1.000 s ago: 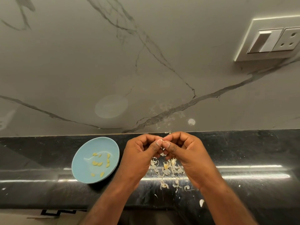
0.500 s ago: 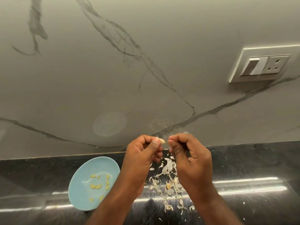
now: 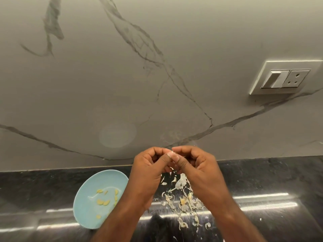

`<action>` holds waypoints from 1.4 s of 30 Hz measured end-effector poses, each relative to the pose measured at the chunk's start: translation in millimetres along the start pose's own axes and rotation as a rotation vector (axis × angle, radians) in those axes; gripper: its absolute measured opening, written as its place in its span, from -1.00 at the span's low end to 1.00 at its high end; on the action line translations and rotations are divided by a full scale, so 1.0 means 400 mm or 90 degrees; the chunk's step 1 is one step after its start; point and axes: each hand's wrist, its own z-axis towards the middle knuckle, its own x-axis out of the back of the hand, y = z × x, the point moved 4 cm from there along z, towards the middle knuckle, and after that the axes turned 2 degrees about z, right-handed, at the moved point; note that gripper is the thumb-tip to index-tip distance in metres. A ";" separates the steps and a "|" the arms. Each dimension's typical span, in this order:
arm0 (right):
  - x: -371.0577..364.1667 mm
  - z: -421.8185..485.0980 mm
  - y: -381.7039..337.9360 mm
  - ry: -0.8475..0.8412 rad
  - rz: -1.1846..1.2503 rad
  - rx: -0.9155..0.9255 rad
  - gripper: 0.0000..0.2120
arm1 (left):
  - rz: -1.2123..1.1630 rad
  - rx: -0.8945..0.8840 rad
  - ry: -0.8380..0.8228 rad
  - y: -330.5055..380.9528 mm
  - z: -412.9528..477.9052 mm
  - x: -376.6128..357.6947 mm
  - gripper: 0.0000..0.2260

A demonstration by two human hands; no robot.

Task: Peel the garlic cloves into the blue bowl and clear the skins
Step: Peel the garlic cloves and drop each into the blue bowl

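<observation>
Head camera: pinching what looks like a garlic clove (image 3: 172,152), mostly hidden, between the curled fingers and thumbs of left hand (image 3: 145,173) and right hand (image 3: 201,172). Held right above the loose skins (image 3: 183,198) on the black countertop (image 3: 262,180), probably so peel falls onto one heap. Blue bowl (image 3: 87,212) set just left, peeled cloves (image 3: 103,202) inside, within a short reach.

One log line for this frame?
phase: peeling | left hand, right hand: pinch clove together | blue bowl: peeled cloves inside | skins: piled on counter
</observation>
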 end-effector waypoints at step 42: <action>0.056 0.027 0.058 -0.049 -0.105 -0.092 -0.93 | 0.487 -0.254 -0.145 -0.012 0.036 -0.004 -0.91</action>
